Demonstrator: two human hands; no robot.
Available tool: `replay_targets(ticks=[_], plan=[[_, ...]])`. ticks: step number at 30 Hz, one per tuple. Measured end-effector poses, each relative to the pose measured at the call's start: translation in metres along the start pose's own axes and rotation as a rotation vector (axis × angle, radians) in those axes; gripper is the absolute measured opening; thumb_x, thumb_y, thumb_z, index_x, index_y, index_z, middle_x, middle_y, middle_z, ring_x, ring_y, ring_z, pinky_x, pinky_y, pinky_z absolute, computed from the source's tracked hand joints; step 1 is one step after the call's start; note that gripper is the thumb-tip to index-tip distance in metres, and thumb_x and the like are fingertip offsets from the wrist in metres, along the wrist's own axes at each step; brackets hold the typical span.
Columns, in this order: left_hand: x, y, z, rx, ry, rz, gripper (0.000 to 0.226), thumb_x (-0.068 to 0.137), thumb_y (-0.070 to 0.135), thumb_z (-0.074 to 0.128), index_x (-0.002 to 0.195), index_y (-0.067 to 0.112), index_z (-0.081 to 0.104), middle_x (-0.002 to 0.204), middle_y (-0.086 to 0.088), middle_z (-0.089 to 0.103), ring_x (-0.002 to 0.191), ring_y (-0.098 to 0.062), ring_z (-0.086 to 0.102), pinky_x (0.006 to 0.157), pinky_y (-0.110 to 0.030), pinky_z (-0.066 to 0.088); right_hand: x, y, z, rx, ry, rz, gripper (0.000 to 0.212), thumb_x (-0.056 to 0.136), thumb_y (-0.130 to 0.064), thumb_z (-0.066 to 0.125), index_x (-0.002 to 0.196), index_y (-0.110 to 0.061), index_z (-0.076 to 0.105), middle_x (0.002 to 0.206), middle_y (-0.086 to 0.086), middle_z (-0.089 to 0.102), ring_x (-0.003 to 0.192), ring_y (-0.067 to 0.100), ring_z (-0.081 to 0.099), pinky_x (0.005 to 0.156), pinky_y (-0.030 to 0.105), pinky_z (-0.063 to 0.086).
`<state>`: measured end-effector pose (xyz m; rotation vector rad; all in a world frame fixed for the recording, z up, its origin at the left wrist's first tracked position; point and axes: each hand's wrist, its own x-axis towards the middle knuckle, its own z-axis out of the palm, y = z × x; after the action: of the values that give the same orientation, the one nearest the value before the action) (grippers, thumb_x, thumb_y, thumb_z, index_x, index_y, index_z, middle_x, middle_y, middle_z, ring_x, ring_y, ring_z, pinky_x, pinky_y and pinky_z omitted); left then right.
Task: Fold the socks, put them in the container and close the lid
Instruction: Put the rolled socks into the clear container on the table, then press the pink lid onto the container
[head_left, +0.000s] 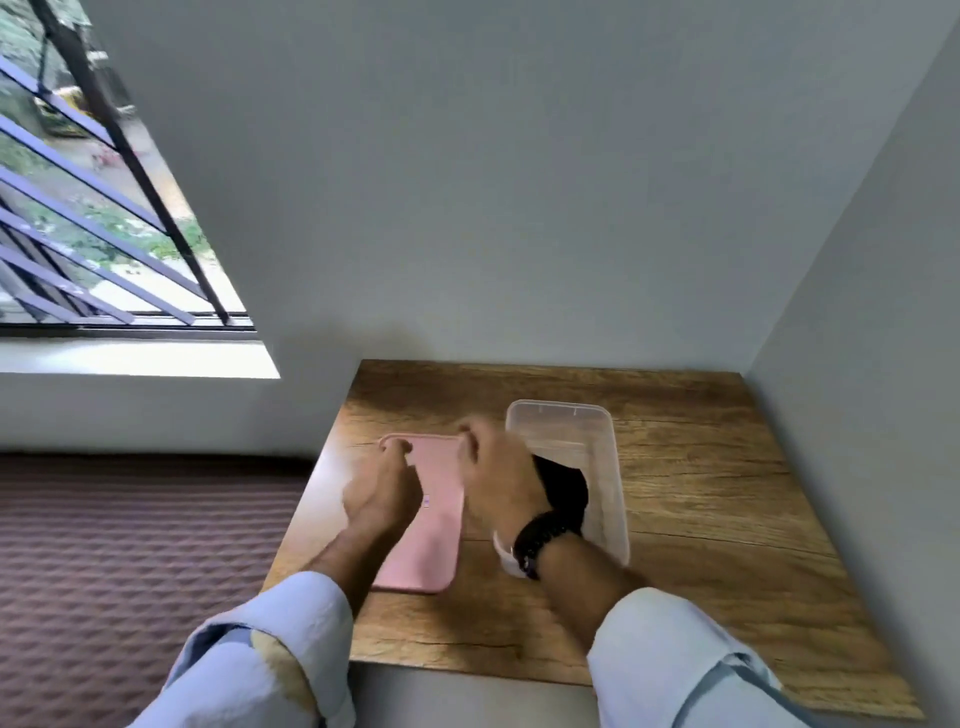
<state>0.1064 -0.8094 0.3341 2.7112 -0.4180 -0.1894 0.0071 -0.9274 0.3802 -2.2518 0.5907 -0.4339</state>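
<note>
A clear plastic container (608, 457) stands open on the wooden table (727, 509), with dark folded socks (566, 486) inside it. Left of it lies the pink lid (434, 540), flat on the table. My left hand (382, 491) curls its fingers over the lid's far left corner. At the lid's far right corner sits my right hand (493, 478), blurred, its fingers bent onto the edge next to the container. A dark watch is on my right wrist and hides part of the socks.
Grey walls close in behind and to the right of the table. A brown quilted surface (130, 561) lies to the left, below a barred window (93, 218). Bare wood shows right of the container and near the front edge.
</note>
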Motion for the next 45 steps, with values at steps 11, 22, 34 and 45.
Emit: replay_targets(ticks=[11, 22, 34, 45], plan=[[-0.015, -0.106, 0.008, -0.23, -0.185, -0.213, 0.038, 0.094, 0.007, 0.048, 0.128, 0.003, 0.065, 0.129, -0.021, 0.07, 0.12, -0.038, 0.065, 0.098, -0.037, 0.05, -0.033, -0.001, 0.098, 0.009, -0.19, 0.744, 0.048, 0.089, -0.027, 0.057, 0.132, -0.005, 0.056, 0.137, 0.016, 0.062, 0.127, 0.036, 0.058, 0.107, 0.042, 0.048], [-0.025, -0.054, -0.025, -0.896, -0.021, -0.256, 0.031, 0.095, 0.027, 0.069, 0.12, 0.009, 0.077, 0.102, -0.004, 0.077, 0.094, -0.025, 0.072, 0.077, -0.035, 0.06, -0.03, -0.008, 0.012, -0.271, 0.201, 0.261, 0.029, 0.102, -0.026, 0.044, 0.103, -0.017, 0.071, 0.103, 0.004, 0.07, 0.091, 0.026, 0.069, 0.07, 0.033, 0.054], [-0.06, 0.06, 0.028, -0.665, -0.262, -0.089, 0.011, 0.096, 0.034, 0.064, 0.097, 0.025, 0.069, 0.101, 0.001, 0.075, 0.09, -0.019, 0.073, 0.083, -0.042, 0.065, -0.052, 0.101, -0.067, -0.252, 0.259, 0.568, 0.036, 0.102, -0.024, 0.041, 0.112, -0.012, 0.072, 0.116, 0.011, 0.069, 0.095, 0.03, 0.068, 0.083, 0.042, 0.061], [-0.042, 0.076, 0.027, -0.48, -0.299, 0.031, 0.032, 0.099, 0.025, 0.052, 0.129, 0.019, 0.063, 0.121, -0.008, 0.073, 0.103, -0.027, 0.073, 0.089, -0.047, 0.064, -0.037, 0.129, -0.064, -0.11, 0.166, 0.501, 0.038, 0.103, -0.031, 0.031, 0.117, -0.02, 0.064, 0.117, 0.008, 0.071, 0.101, 0.03, 0.067, 0.088, 0.044, 0.056]])
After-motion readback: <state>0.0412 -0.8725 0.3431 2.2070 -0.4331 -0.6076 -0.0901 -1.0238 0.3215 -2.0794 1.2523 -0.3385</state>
